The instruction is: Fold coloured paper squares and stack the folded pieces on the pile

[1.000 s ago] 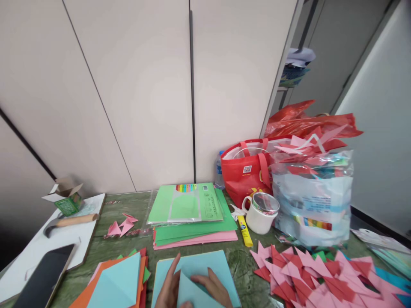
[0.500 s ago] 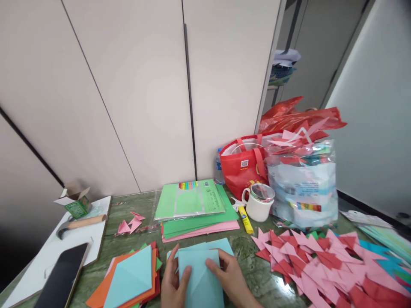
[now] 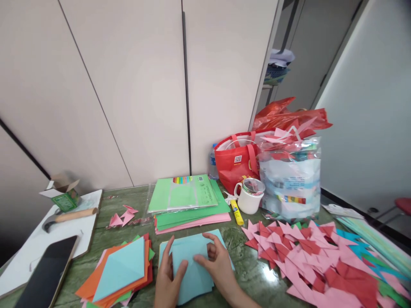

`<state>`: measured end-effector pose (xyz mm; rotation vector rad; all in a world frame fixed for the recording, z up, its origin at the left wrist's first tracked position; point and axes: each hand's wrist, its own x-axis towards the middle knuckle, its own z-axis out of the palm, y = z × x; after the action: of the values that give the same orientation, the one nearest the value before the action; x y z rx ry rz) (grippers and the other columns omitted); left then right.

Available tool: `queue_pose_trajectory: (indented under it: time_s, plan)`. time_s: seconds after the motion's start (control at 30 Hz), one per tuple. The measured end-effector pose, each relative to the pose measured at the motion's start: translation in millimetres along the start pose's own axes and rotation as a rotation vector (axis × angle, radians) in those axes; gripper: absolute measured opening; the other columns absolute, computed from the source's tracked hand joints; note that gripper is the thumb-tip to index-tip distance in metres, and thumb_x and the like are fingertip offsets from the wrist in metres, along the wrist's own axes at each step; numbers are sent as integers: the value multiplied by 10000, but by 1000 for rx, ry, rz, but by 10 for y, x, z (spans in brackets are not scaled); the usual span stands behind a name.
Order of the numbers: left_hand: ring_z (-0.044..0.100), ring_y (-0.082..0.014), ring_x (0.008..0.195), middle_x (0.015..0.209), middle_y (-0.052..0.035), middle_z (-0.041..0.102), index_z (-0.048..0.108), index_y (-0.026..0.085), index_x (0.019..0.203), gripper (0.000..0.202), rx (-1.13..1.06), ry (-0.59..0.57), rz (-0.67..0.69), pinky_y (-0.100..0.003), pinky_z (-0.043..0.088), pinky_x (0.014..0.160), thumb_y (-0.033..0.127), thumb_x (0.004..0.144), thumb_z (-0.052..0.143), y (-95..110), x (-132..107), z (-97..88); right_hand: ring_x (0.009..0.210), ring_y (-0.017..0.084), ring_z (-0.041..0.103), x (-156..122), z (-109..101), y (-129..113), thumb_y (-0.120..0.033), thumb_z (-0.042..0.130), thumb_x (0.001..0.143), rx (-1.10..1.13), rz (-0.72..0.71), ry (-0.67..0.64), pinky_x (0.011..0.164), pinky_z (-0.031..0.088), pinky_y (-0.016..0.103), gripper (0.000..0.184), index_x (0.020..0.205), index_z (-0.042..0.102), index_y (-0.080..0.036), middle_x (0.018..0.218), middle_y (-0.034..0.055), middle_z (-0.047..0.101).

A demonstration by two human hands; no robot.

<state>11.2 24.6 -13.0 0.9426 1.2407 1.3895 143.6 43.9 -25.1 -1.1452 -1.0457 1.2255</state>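
Observation:
A light blue sheet of paper (image 3: 192, 261), partly folded, lies on the green table (image 3: 247, 278) right in front of me. My left hand (image 3: 167, 278) rests on its left edge with the fingers stretched out flat. My right hand (image 3: 218, 263) presses on the sheet's upper right part, fingers bent and pinching a folded flap. Both hands touch only this sheet.
A stack of folded orange, red and blue squares (image 3: 118, 273) lies to the left, a phone (image 3: 45, 273) and a hammer (image 3: 69, 216) further left. Green and pink sheets (image 3: 189, 205) lie behind, with a white mug (image 3: 250, 199), a yellow glue stick (image 3: 236, 213), bags (image 3: 289, 179) and a pile of pink and red folded pieces (image 3: 308, 256) to the right.
The blue sheet was folded over and then turned under my hands. My right hand moved up onto its upper right part. The view shifted slightly to the right.

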Motion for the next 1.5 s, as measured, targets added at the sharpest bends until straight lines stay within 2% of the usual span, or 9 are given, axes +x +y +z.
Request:
queue_pose_trajectory:
  time_s: [0.2,0.3,0.43,0.7,0.8,0.93,1.03,1.23,1.5]
  plan:
    - [583,-242,952,1046,-75,627,394,223,1236,709,13,12,9,-336,475,802,304,596,687,93,-9,-16,577,130,475,-12,-15,46,-388,595,689,-36,-102,-42,543,389,228,277,816,532,-150,600,-23,483]
    - [630,-236,829,935,-70,667,330,217,1276,785,-61,-6,-37,-347,510,716,306,587,695,78,1,-11,575,126,471,-26,-49,31,-443,567,701,-75,-141,-85,534,393,222,301,696,537,-144,601,-10,499]
    - [615,-248,882,967,-91,660,347,202,1263,766,-103,-33,-38,-348,503,735,287,589,700,-29,46,-21,528,113,433,-66,-102,38,-447,552,717,-162,-186,-57,487,365,208,309,652,534,-145,556,-20,458]
    - [618,-246,868,969,-108,658,419,174,1218,709,-159,6,12,-326,489,760,325,584,698,-291,148,-19,621,167,523,10,-186,177,-434,580,700,-165,-165,-21,571,426,251,293,783,593,-154,662,35,565]
    - [617,-254,869,960,-104,662,455,179,1191,681,-103,-43,-21,-330,496,738,316,574,707,-224,134,3,571,145,491,21,-177,140,-433,568,710,-210,-198,-22,532,403,235,288,735,584,-147,607,14,529]
    - [610,-256,890,977,-103,658,429,180,1206,704,-96,9,-8,-337,491,749,318,573,706,-77,89,30,551,127,463,36,-170,119,-446,550,718,-239,-221,-34,514,392,221,308,699,585,-141,592,3,500]
    - [598,-245,919,1031,-101,637,403,181,1215,680,-34,-64,-29,-343,475,788,291,608,688,-6,64,36,572,133,473,47,-169,117,-444,555,712,-206,-217,-25,525,400,222,303,713,582,-142,610,11,514]
    - [570,-247,973,1060,-91,621,510,175,1083,509,17,-57,24,-350,453,821,283,614,678,15,76,37,579,132,478,38,-158,86,-449,565,696,-164,-220,-9,539,402,224,302,673,567,-149,598,-2,503]
    - [615,-221,832,903,-68,673,560,162,960,404,-16,-102,-30,-340,485,731,262,592,692,-10,87,9,631,146,527,15,-163,78,-421,588,692,-96,-186,-58,583,427,243,284,754,570,-145,670,14,563]
